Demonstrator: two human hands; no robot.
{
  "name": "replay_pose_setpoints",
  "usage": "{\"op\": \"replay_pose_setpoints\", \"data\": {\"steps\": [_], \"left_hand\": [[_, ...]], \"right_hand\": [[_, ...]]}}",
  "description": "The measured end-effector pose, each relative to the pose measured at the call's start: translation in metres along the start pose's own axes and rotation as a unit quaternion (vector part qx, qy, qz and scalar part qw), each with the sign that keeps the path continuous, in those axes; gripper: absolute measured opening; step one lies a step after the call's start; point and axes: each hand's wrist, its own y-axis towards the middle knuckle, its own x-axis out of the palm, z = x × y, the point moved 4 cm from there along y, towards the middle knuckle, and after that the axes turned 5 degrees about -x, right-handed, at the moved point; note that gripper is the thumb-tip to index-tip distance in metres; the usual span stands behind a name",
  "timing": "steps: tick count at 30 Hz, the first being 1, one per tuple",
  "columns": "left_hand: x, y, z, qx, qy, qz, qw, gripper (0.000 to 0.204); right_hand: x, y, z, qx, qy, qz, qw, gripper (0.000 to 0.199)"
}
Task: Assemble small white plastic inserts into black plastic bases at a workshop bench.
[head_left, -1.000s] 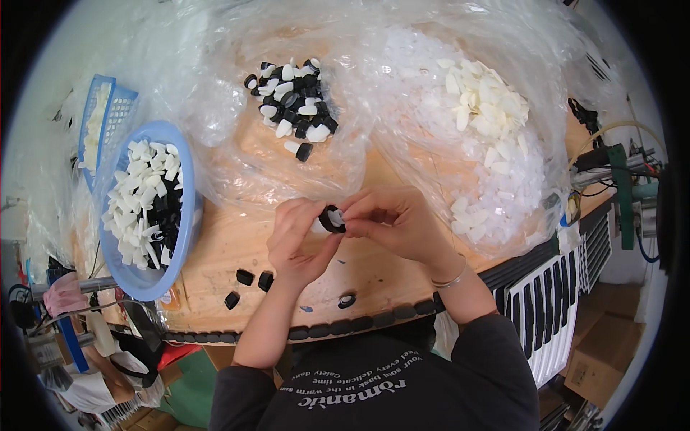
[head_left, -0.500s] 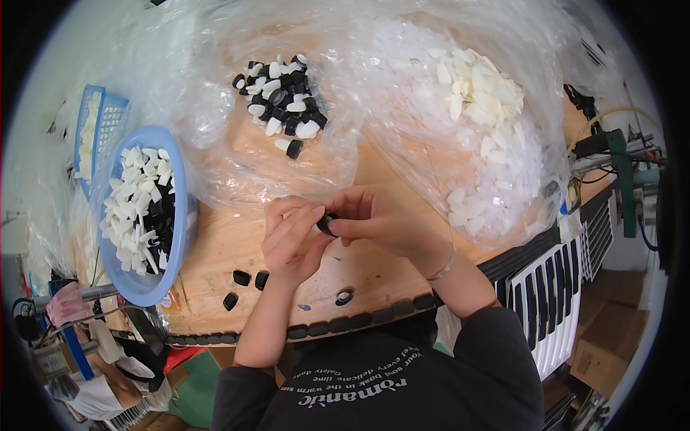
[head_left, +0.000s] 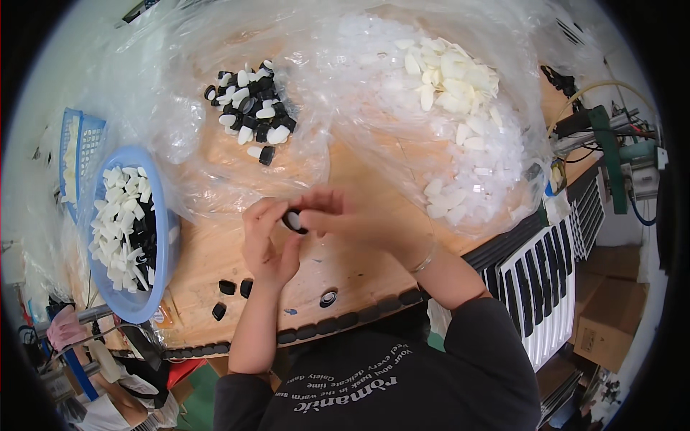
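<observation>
A small black oval cap (head_left: pixel 293 221) with a pale inside is pinched between the fingers and thumb of my left hand (head_left: pixel 267 241), over the middle of the wooden table. Close on its right is my right hand (head_left: pixel 352 219), its fingers smeared by motion. The right thumb appears at the cap's edge, but I cannot tell whether it touches. Beyond my hands lies a pile of black caps with white inserts (head_left: pixel 251 104) on clear plastic sheeting. Several black caps (head_left: pixel 227 287) rest on the table left of my left forearm, and a ring-shaped black piece (head_left: pixel 328 298) lies between my forearms.
A blue basin (head_left: pixel 167 244) of white and black pieces stands at left, beside a blue basket (head_left: pixel 92 133). Cream flat pieces (head_left: pixel 456 72) and translucent white ones (head_left: pixel 489 172) cover plastic sheeting at right. A white rack with black strips (head_left: pixel 539 287) and a green-armed machine (head_left: pixel 611 158) stand far right.
The view has shifted, moving the scene leftward. My right fingers have loosened around the cap and blurred, while the cap stays in my left hand and shows its pale face.
</observation>
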Motion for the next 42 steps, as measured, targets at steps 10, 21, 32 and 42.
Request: {"op": "replay_pose_setpoints", "data": {"steps": [10, 21, 32, 42], "left_hand": [[-0.006, -0.003, -0.011, -0.095, -0.249, 0.042, 0.963, 0.047], [-0.001, 0.001, -0.006, -0.064, -0.11, -0.016, 0.992, 0.046], [0.0, 0.006, 0.012, 0.017, 0.078, -0.011, 0.997, 0.048], [-0.005, 0.007, 0.008, 0.049, 0.042, -0.043, 0.997, 0.044]], "right_hand": [[-0.155, 0.062, -0.043, -0.114, -0.672, 0.24, 0.692, 0.013], [-0.172, 0.072, -0.038, -0.062, -0.687, 0.28, 0.668, 0.013], [0.001, -0.007, -0.017, -0.053, -0.146, 0.111, 0.982, 0.006], [-0.001, -0.007, -0.007, -0.043, -0.068, 0.047, 0.996, 0.012]]}}
